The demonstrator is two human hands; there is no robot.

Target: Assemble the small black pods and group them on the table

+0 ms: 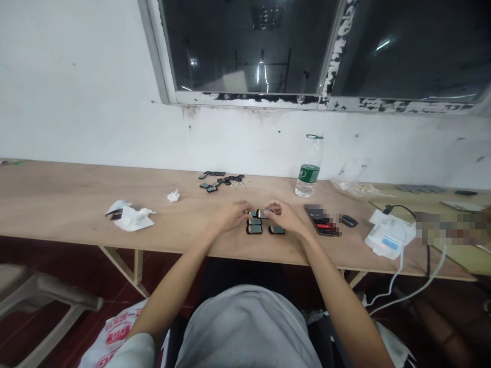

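Note:
Several small rounded black pieces with grey-green flat faces lie on the wooden table in front of me. My left hand [237, 215] has its fingers curled at the left end of one such black-rimmed piece [253, 214]. In my right hand [283, 214], thumb and fingers pinch another black-rimmed piece [262, 213], which shows a yellow edge. Just below my hands lie a middle piece [254, 222], a lower piece [254, 230] and, apart to the right, a single piece [276, 230].
More black pieces [211, 188] and small light bits [241, 184] lie farther back. A water bottle [309, 174], phone [321, 221], dark oval object [348, 220] and white device [385, 240] with cables stand right. Crumpled tissues [134, 218] lie left. The wall [230, 138] bounds the table behind.

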